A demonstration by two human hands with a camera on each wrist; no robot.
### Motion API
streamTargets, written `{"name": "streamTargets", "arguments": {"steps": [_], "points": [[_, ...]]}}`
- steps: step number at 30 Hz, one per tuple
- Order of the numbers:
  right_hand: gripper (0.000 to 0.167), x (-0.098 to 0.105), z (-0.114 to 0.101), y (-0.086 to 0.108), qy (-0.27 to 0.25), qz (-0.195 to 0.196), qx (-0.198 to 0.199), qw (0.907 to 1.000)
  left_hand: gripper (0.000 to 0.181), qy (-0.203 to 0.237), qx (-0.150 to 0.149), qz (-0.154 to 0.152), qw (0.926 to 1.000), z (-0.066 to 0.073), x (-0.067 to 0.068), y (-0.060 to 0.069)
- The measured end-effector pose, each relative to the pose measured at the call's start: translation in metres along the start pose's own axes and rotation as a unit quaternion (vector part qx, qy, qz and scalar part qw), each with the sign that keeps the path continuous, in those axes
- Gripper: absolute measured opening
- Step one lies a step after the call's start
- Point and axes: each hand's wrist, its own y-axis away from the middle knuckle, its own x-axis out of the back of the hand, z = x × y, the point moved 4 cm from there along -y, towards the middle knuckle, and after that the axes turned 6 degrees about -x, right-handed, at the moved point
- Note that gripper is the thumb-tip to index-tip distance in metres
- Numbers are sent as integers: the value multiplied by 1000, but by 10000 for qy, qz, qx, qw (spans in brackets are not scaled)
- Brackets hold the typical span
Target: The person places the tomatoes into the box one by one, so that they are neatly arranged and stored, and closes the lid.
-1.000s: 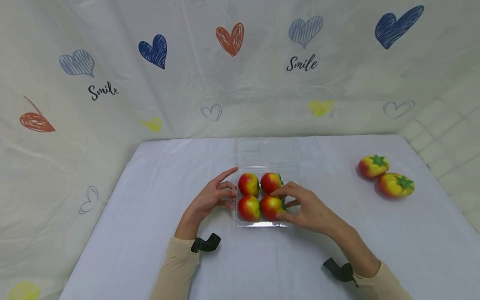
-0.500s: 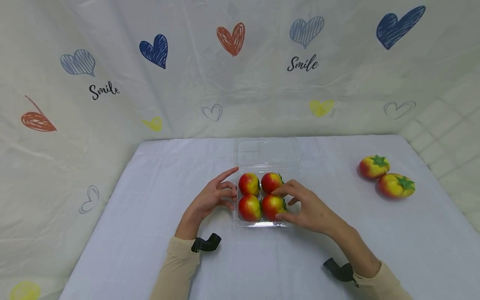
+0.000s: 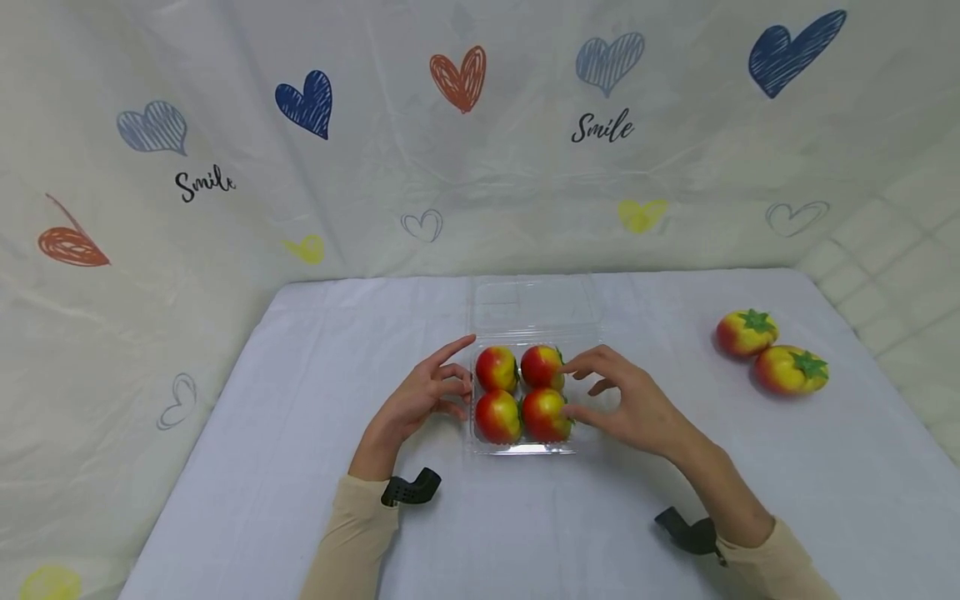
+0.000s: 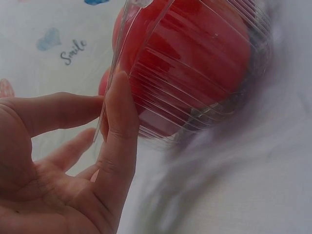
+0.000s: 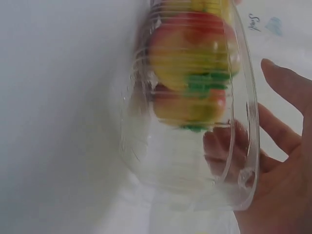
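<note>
A clear plastic clamshell container [image 3: 525, 449] stands mid-table with its lid [image 3: 555, 307] folded back behind it. Several red-and-yellow fruits with green leafy caps sit inside in two rows, among them the front right fruit [image 3: 546, 415] and the back right fruit [image 3: 542, 367]. At the container's left side, my left hand [image 3: 422, 397] pinches the rim; in the left wrist view, thumb and finger [image 4: 122, 112] lie on either side of it. My right hand [image 3: 637, 408] is beside the container's right edge, fingers spread and loosely bent, holding nothing. Its fingertips are close to the right-hand fruits.
Two more fruits lie touching on the right of the table, a rear one [image 3: 747, 332] and a front one [image 3: 791, 371]. The white tablecloth [image 3: 300, 517] meets a curtain [image 3: 360, 167] printed with hearts at the back and left.
My right hand has let go of the front right fruit and drawn back slightly to the right. The left hand stays at the container's rim.
</note>
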Motion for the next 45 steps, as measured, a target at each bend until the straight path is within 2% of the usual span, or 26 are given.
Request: {"name": "streamTargets", "arguments": {"steps": [15,30,45], "points": [[40,32,12,2,302,799,-75,9963,71,39,37,12,10000,1,-2,2],[39,47,20,5,217,1027,-425,9936,72,89,35,4,10000,1,-2,0],[42,65,36,9,24,1383,-500,9891,71,85,17,-22,10000,-1,0,0]]}}
